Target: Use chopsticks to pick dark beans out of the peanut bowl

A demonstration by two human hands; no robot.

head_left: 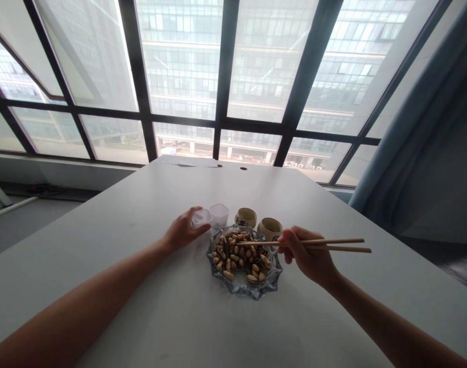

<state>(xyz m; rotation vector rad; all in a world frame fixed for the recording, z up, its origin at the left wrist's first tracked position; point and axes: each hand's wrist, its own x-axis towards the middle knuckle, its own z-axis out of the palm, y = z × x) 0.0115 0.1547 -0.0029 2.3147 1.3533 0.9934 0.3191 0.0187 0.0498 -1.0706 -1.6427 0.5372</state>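
My right hand is closed around a pair of wooden chopsticks. Their tips reach over a scalloped glass bowl and touch or hover just above the nuts in it, which look like peanuts, pistachios and sunflower seeds. Whether a nut is pinched between the tips is too small to tell. Fingers and thumb of my left hand grip a small clear plastic cup to the left of the bowl. Its contents are hard to make out.
A second clear plastic cup stands beside the held one. Behind the bowl are two ceramic cups, one dark-lettered cup and another cup near my right hand. Papers lie at the white table's far edge, before windows. A blue curtain hangs right.
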